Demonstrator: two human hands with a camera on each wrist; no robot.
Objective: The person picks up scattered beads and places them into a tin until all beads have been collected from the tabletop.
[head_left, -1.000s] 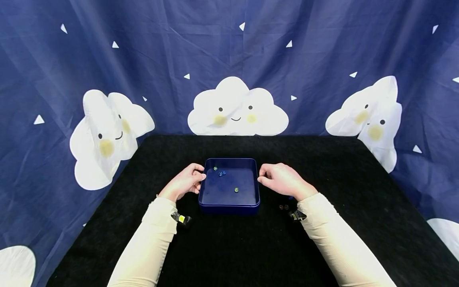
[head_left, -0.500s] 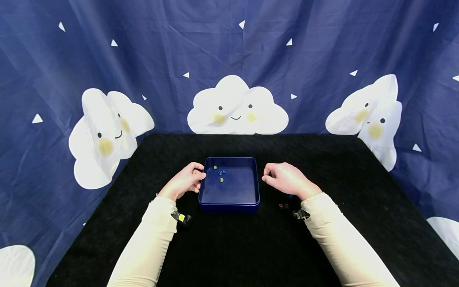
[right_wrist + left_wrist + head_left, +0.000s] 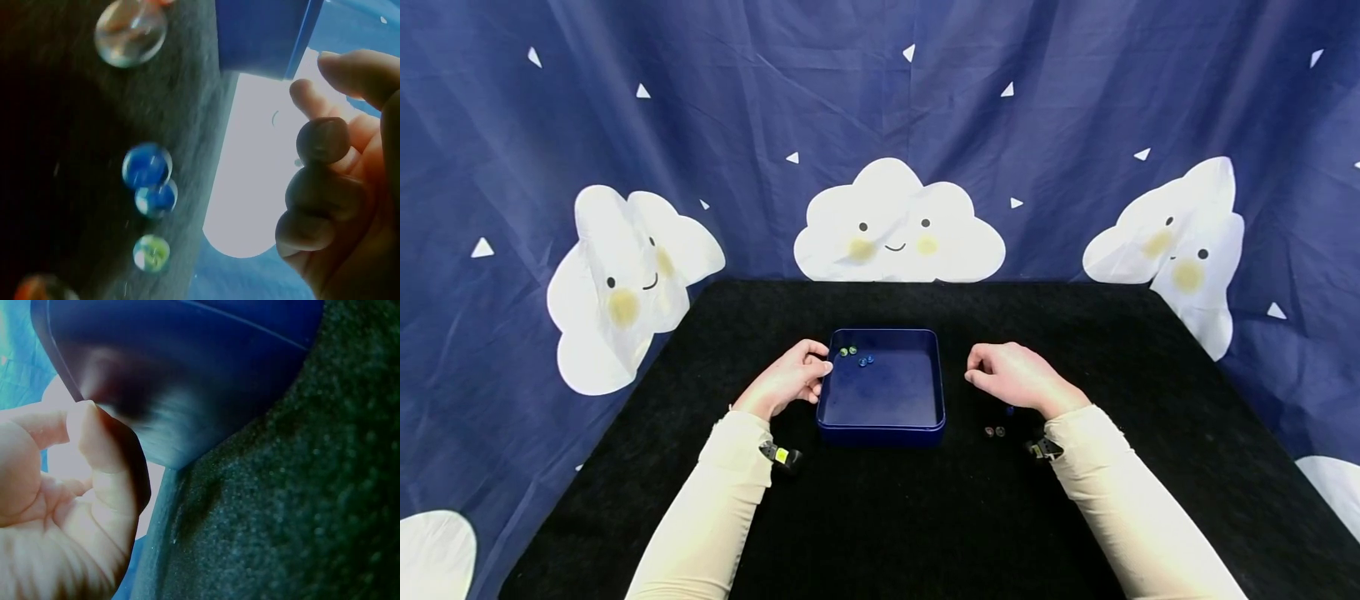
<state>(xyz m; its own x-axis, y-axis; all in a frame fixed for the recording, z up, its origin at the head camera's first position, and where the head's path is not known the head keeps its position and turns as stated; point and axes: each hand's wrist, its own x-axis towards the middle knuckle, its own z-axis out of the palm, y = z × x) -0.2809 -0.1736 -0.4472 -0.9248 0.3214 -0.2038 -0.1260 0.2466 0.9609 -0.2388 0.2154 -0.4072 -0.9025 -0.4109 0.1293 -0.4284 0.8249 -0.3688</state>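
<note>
Tray (image 3: 880, 435): L hand (image 3: 784, 382) pinches 9 o'clock side, prob. to steady; R hand (image 3: 1021, 377), 3 o'clock, loosely curled, nothing held.

Head view: I see creased blue fabric (image 3: 737, 100) hung behind and on both sides, printed with smiling white clouds (image 3: 898, 229) and small white triangles (image 3: 909, 52). Black-covered counter (image 3: 880, 517) runs back to it. Folds catch pale light.
</note>
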